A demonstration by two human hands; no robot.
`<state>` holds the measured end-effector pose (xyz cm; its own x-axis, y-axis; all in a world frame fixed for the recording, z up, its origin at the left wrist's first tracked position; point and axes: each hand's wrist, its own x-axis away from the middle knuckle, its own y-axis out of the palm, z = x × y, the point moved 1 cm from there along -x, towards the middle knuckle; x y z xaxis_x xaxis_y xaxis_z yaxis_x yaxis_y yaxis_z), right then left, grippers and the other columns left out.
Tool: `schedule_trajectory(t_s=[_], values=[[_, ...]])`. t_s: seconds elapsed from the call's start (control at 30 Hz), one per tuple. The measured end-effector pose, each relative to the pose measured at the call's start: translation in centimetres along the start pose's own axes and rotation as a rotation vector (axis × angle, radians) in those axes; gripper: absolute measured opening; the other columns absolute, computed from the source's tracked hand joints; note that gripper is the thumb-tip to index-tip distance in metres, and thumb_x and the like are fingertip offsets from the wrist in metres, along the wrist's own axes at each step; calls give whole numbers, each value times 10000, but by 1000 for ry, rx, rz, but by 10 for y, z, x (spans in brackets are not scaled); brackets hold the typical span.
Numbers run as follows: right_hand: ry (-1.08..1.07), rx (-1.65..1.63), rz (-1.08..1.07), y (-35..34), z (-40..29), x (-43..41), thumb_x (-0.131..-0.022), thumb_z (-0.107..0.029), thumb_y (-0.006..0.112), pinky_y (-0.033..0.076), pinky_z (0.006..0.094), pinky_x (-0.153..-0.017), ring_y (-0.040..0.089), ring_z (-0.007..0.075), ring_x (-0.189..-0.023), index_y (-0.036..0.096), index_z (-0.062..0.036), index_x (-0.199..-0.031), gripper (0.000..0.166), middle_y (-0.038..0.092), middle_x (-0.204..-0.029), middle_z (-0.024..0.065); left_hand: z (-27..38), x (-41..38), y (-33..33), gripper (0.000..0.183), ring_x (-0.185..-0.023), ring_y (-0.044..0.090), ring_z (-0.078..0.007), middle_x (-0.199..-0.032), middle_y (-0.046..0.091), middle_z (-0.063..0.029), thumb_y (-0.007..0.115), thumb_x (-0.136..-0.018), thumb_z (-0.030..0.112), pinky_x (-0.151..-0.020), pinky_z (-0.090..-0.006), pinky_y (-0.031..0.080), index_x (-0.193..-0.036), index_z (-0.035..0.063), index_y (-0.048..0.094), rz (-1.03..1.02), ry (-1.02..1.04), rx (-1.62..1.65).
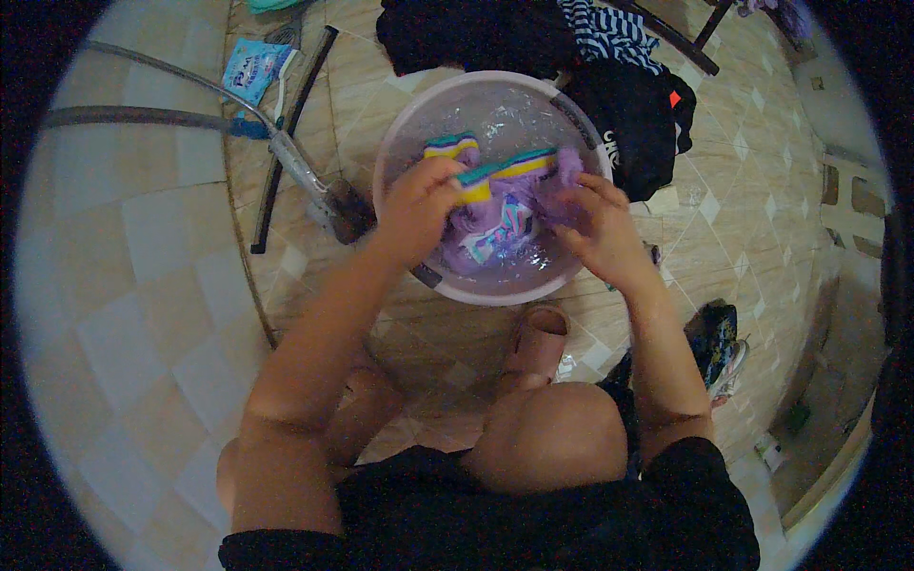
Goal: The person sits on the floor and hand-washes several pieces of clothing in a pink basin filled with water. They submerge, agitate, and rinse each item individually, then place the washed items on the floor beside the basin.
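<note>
A round pale-pink plastic basin [493,294] of water stands on the tiled floor in front of me. Over it I hold a wet purple garment [525,189] with green, white and yellow striped edging and a colourful print lower down. The fingers of my left hand [421,207] grip the striped edging at the basin's left side. Across from it, my right hand [603,228] is closed on a purple part of the garment near the right rim. The lower part of the garment lies in the water. My hands are slightly blurred.
Left of the basin are a shower head [343,207] with its hose, a long dark bar [293,135], a blue packet [250,71] and a white-handled brush [287,78]. Dark clothes [471,36], a striped cloth [618,36] and a black garment [635,121] lie behind it.
</note>
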<state>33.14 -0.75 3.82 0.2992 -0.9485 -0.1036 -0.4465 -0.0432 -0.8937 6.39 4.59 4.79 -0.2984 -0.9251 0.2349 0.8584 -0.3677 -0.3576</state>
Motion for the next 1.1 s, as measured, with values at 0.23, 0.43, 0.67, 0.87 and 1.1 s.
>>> schedule_trajectory(t_s=[0.23,0.43,0.67,0.87,1.1], values=[[525,-56,-414,66,2,-51,-788,-230,679,512,484,-763,642,399,-861,452,-180,-1325,585,645,-1007,197,-66,-1,49,404,-1120,489,-452,-1216,522,-259,661,-749,321,-965,-502,389,-1036,47,581,-256,72,-517],[515,200,-497,101,8,-51,-856,-265,562,521,489,-792,649,373,-919,543,-169,-1231,388,661,-1010,170,-95,0,73,384,-1156,474,-443,-1270,499,-220,647,-812,368,-940,-516,396,-1111,131,598,-143,-54,-701],[508,340,-493,42,25,-55,-856,-299,542,524,478,-761,651,352,-912,595,-159,-1165,343,668,-988,145,-73,-26,33,306,-895,637,-262,-940,661,-143,648,-823,296,-800,-380,489,-1038,80,673,-1,-161,-161],[354,-218,-34,-65,-2,-71,-849,-171,619,510,395,-792,644,258,-905,599,-108,-1199,357,662,-1010,105,45,-24,-44,153,-760,606,-200,-806,620,-96,648,-788,143,-679,-329,475,-878,23,678,304,110,18],[100,-886,-112,-66,-80,-96,-782,-90,699,477,303,-871,588,160,-965,590,-51,-1164,400,640,-1046,56,160,-27,-27,236,-907,603,-265,-973,634,-124,682,-735,128,-817,-361,478,-944,31,629,205,784,-43]])
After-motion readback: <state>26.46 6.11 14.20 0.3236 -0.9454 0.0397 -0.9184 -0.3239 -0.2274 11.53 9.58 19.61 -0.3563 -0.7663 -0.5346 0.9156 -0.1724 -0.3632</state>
